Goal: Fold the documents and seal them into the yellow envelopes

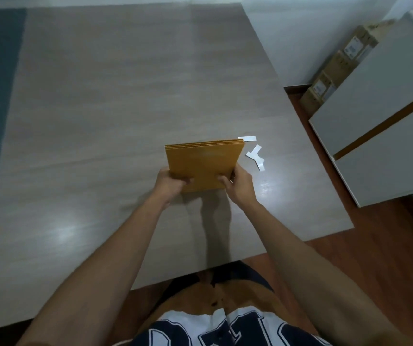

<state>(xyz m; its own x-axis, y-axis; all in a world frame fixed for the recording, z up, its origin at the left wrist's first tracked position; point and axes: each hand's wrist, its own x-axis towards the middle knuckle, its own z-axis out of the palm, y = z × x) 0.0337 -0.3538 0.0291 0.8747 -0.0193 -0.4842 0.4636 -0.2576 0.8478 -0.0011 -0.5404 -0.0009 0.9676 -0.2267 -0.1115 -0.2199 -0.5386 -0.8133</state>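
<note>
Yellow envelopes (204, 162), stacked, stand tilted above the table (100, 108); left hand (169, 182) and right hand (240, 184) pinch their near corners. White strips (255, 156) lie just right of them.

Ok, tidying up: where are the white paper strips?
Head view: white paper strips lie on the pale table, just right of the held yellow envelope stack.
</note>
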